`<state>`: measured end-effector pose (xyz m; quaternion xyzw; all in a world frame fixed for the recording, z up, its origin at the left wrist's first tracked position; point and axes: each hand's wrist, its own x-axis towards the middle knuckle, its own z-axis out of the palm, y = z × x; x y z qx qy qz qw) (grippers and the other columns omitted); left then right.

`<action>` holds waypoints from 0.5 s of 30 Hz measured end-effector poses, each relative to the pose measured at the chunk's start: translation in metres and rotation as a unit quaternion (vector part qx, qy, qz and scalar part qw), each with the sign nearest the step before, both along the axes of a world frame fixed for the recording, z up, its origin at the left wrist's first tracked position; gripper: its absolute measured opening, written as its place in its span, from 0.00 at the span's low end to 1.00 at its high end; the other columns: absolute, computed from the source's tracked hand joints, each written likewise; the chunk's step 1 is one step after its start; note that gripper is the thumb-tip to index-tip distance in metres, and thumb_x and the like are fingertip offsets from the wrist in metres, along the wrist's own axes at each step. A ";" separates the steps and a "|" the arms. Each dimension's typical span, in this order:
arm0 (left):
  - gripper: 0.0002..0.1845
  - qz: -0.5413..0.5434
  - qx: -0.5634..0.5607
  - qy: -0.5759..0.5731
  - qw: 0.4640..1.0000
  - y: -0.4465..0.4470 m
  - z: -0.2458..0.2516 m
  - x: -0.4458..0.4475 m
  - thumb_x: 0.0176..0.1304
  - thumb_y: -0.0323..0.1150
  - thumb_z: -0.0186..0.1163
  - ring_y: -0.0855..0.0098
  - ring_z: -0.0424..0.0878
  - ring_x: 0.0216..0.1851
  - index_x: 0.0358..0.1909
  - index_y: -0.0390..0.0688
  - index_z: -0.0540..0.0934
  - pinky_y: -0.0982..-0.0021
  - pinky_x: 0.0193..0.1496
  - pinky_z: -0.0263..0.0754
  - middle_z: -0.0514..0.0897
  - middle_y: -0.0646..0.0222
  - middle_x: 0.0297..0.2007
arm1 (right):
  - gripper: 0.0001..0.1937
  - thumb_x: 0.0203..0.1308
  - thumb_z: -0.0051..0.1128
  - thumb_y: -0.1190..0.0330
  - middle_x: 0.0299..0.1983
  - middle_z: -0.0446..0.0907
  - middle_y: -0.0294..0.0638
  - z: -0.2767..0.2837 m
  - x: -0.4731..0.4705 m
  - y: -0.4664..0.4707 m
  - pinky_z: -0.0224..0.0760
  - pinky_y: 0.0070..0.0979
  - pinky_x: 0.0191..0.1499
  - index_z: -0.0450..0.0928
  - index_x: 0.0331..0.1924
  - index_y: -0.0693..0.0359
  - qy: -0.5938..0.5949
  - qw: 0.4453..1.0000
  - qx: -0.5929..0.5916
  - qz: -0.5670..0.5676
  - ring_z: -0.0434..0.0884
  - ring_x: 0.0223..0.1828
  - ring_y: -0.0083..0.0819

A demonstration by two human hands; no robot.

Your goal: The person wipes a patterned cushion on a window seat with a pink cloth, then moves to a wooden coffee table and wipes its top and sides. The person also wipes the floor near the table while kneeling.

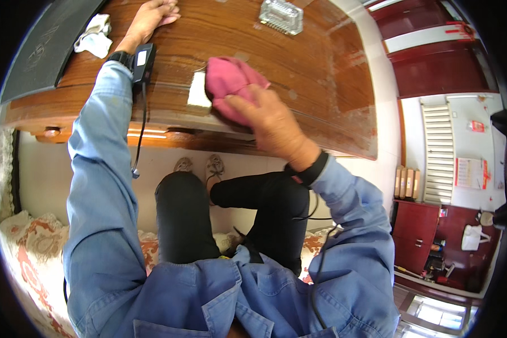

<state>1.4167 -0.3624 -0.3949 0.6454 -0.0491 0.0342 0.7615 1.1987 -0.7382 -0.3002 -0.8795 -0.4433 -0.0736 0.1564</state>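
Note:
My right hand [274,118] grips a folded pink cloth [232,86] near the front edge of a glossy wooden table [181,55]. The cloth touches the tabletop beside a bright rectangular patch of glare. My left hand [156,17] rests farther back on the wood, fingers loosely curled; its underside is hidden. Beside the left wrist is a small black box [144,63] with a pale label, and its cable [141,126] hangs over the table edge. Black bands circle both wrists.
A clear glass ashtray [281,17] sits at the back. To the left lie a crumpled white cloth [95,38] and a large black panel [36,50]. Below the edge are drawer knobs [52,132]. A patterned sofa cover [34,257] lies behind me; dark red cabinets [416,236] stand at right.

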 end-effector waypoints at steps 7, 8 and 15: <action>0.06 0.033 -0.121 -0.005 0.992 -0.012 -0.007 0.005 0.69 0.25 0.59 0.65 0.85 0.35 0.44 0.32 0.79 0.71 0.38 0.84 0.82 0.58 0.35 | 0.22 0.59 0.50 0.82 0.48 0.84 0.46 0.001 0.047 -0.173 0.80 0.32 0.47 0.85 0.54 0.53 0.032 0.961 0.046 -0.271 0.84 0.44 0.34; 0.06 -0.026 -0.125 -0.035 0.991 -0.010 -0.005 0.008 0.69 0.24 0.58 0.65 0.85 0.35 0.43 0.32 0.79 0.71 0.38 0.84 0.83 0.59 0.36 | 0.22 0.58 0.54 0.80 0.50 0.84 0.47 0.002 0.051 -0.197 0.79 0.35 0.50 0.84 0.56 0.52 0.015 0.932 -0.020 -0.362 0.85 0.47 0.37; 0.06 0.039 -0.071 0.008 0.997 -0.011 0.002 0.000 0.68 0.23 0.57 0.65 0.86 0.37 0.44 0.33 0.79 0.70 0.41 0.86 0.83 0.59 0.36 | 0.30 0.54 0.52 0.83 0.57 0.79 0.52 -0.014 0.030 -0.153 0.71 0.38 0.62 0.79 0.61 0.48 -0.029 0.976 -0.052 -0.211 0.78 0.59 0.51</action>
